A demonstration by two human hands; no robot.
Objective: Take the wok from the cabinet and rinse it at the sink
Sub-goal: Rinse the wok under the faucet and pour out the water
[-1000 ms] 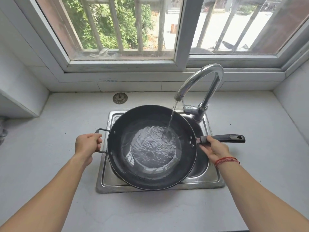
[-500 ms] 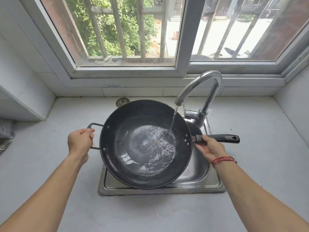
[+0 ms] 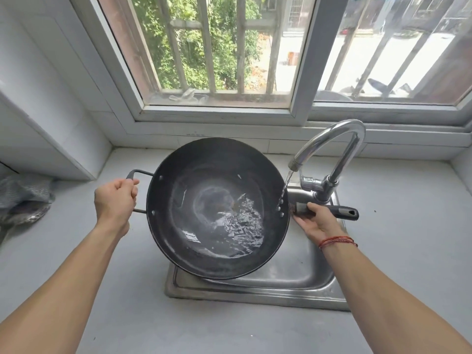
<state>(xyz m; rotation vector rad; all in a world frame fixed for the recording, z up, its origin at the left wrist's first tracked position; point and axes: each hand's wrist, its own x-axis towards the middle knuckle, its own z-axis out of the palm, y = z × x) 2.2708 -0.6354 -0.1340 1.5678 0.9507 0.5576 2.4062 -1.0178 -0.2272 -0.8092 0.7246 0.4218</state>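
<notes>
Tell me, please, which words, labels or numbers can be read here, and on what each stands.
No text can be read.
Faint marks on the wall tile behind the wok: too small and blurred to read.
The wok, faucet and sink show no lettering.

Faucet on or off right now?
On. A thin stream falls from the faucet onto the wok rim near the long handle.
</notes>
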